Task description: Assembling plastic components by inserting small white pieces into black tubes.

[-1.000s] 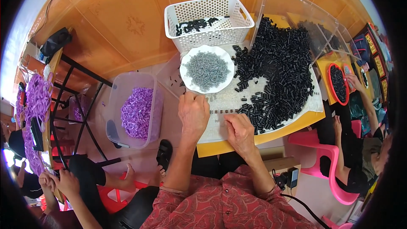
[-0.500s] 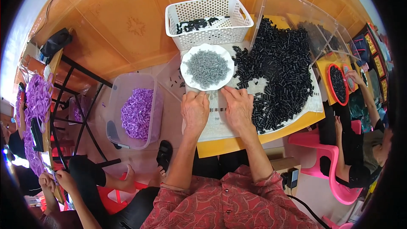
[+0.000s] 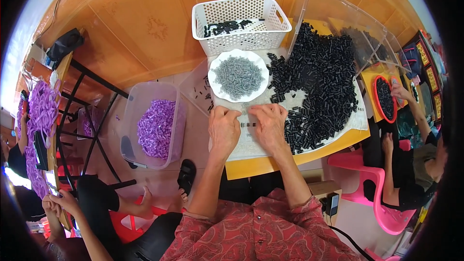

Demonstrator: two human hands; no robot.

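Observation:
A white plate [image 3: 215,88] with a wavy rim, heaped with small grey translucent pieces [image 3: 238,75], stands on the cloth-covered table in front of me. Just below it, my left hand [image 3: 224,129] is closed, its thumb and forefinger pinched together and pointing right. Facing it across a narrow gap is my right hand [image 3: 268,126], also closed, fingers bent toward the left. Whatever the fingertips pinch is too small to make out. A few grey bits lie on the cloth [image 3: 237,151] between the hands. Short black tubes [image 3: 323,87] form a large pile right of my right hand.
A white perforated basket [image 3: 241,41] holding some black tubes stands behind the plate. The clear plastic bin [image 3: 309,5] lies tipped behind the pile. A translucent tub [image 3: 126,135] of purple pieces [image 3: 155,128] is at left. Co-workers sit on both sides, one beside a red tray [image 3: 396,111].
Both hands have drawn back a little from the plate's near rim toward me, fingers more curled. At right, a co-worker's hand has shifted slightly.

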